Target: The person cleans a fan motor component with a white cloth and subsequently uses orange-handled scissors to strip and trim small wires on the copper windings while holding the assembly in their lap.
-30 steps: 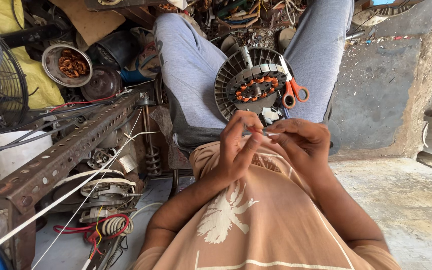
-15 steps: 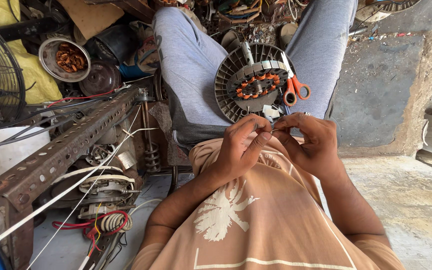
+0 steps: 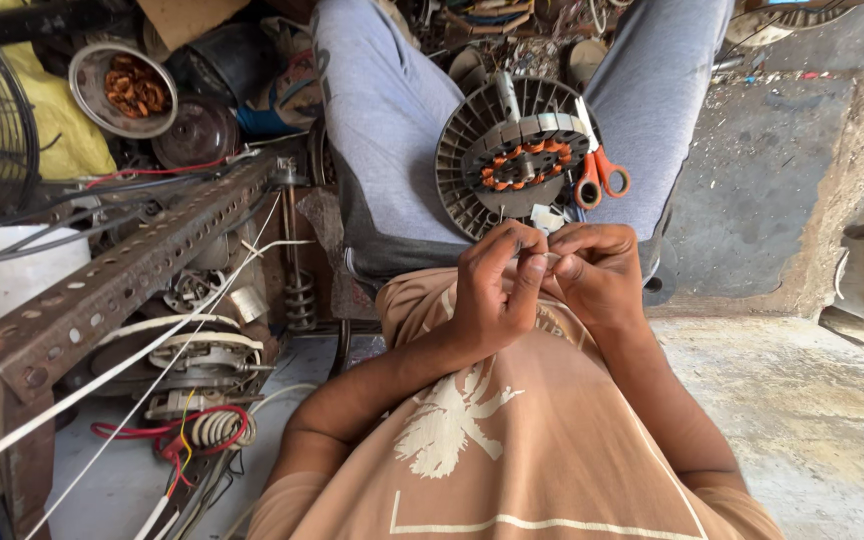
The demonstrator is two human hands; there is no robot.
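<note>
Both hands meet in front of the chest, fingertips pinched together on a small pale strip (image 3: 549, 258), thin like wire or sleeving; its direction is too small to tell. The left hand (image 3: 492, 285) curls its fingers in a narrow grip around one end, and the right hand (image 3: 597, 275) pinches the other, knuckles touching.

Just beyond the hands, a round fan motor stator (image 3: 517, 160) lies between the grey-trousered knees, ribbed grey metal with a ring of copper-orange windings, its short shaft pointing away from the person. Orange-handled scissors (image 3: 597, 170) lie against its right rim, blades pointing away.

Further left, a rusty perforated steel angle bar (image 3: 122, 285) runs diagonally. Behind it a shallow metal bowl (image 3: 87, 105) holds copper wire scraps, beside a white plastic bucket (image 3: 7, 275).
</note>
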